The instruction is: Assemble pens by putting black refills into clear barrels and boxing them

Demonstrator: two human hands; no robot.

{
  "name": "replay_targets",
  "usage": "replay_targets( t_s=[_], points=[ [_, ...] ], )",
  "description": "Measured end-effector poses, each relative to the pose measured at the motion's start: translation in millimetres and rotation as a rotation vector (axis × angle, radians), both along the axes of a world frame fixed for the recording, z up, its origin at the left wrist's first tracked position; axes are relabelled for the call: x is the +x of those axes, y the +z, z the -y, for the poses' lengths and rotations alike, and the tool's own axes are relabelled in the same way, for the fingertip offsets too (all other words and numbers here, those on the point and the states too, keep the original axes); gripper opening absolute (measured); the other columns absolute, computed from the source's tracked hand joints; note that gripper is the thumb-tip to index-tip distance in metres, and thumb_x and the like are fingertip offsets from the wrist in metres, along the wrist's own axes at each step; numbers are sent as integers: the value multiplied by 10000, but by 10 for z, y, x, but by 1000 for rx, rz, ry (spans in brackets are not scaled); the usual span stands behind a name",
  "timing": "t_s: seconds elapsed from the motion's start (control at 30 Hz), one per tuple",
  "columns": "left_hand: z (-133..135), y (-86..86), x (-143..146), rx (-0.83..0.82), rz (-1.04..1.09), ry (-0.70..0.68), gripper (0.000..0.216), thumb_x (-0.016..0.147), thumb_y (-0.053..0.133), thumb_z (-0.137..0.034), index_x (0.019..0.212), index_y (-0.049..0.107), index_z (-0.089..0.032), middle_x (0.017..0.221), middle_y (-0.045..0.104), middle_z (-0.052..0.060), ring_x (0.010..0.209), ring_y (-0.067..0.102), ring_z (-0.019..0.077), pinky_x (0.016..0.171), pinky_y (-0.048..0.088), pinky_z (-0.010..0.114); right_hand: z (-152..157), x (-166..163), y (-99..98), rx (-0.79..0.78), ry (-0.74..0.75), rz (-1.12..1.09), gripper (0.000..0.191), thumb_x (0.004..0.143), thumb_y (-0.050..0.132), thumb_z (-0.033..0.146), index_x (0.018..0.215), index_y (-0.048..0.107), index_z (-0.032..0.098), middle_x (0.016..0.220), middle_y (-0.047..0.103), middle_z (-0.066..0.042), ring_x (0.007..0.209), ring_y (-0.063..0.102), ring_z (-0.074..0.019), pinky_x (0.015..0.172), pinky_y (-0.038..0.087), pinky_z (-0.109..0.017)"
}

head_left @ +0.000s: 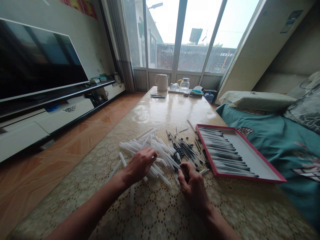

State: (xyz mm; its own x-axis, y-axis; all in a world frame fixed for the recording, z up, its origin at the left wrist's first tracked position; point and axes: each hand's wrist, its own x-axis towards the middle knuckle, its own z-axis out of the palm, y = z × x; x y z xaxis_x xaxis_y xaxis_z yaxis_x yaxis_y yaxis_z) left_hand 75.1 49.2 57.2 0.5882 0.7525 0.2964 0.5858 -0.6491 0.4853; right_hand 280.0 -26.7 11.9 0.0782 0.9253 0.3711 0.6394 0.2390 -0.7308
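A heap of translucent white pen barrels [140,144] lies on the patterned tabletop in front of me. My left hand [142,163] rests over its near side, with bent fingers closed at a pen barrel. To the right of the heap, black pen refills and small black caps [187,150] are scattered in a loose pile. At the near edge of that pile is my right hand [193,183], thumb and forefinger pinched together. Something dark shows between them, but I cannot make out its kind. A shallow pink-rimmed box lid [260,151] holds a row of pens [222,150] on its left side.
A beige pitcher [162,82], a glass jug [184,84] and a tissue pack [196,92] stand at the table's far end. Dark pens [157,96] lie before the pitcher. A green-covered sofa [287,136] borders the right side; a television cabinet [65,111] is left.
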Motion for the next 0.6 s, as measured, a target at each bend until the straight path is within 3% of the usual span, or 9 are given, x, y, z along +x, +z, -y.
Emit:
replay_targets(
  t_s=[0.1,0.17,0.23,0.33,0.43,0.6],
  points=[
    [212,-27,-103,-359,371,217,140,880,490,-286,876,572,-171,722,634,27,640,605,159,605,473,288,36,-20,26,7,72,11,137,881,431,241,962,524,180,638,545,28,511,525,-117,497,394,-211],
    [356,-78,-147,-612,609,306,186,849,535,-347,878,564,-165,709,625,18,558,589,141,494,442,249,67,-34,48,37,125,22,156,877,424,214,985,533,185,646,534,32,514,506,-109,497,381,-204],
    [474,-142,-163,-766,777,366,239,813,584,-382,891,578,-156,636,603,-7,502,551,114,463,413,220,100,-47,76,67,183,41,154,868,423,191,963,543,187,667,537,26,529,498,-103,519,380,-204],
    [578,-225,-138,-871,940,385,285,760,658,-395,883,599,-145,499,537,-48,431,455,72,429,347,177,147,-61,121,86,254,96,115,846,438,169,883,546,186,637,507,32,512,469,-96,520,356,-209],
    [612,-264,-90,-917,1088,408,301,708,714,-398,829,590,-153,514,521,-62,404,409,47,387,293,159,173,-65,142,97,283,150,94,817,455,155,837,541,188,598,467,41,502,451,-95,502,328,-211],
    [613,-270,-61,-934,1100,422,304,696,724,-399,809,580,-156,570,561,-46,394,451,49,359,313,156,157,-61,122,107,274,186,94,804,456,159,828,541,190,588,463,38,499,450,-97,500,316,-215]
  ],
)
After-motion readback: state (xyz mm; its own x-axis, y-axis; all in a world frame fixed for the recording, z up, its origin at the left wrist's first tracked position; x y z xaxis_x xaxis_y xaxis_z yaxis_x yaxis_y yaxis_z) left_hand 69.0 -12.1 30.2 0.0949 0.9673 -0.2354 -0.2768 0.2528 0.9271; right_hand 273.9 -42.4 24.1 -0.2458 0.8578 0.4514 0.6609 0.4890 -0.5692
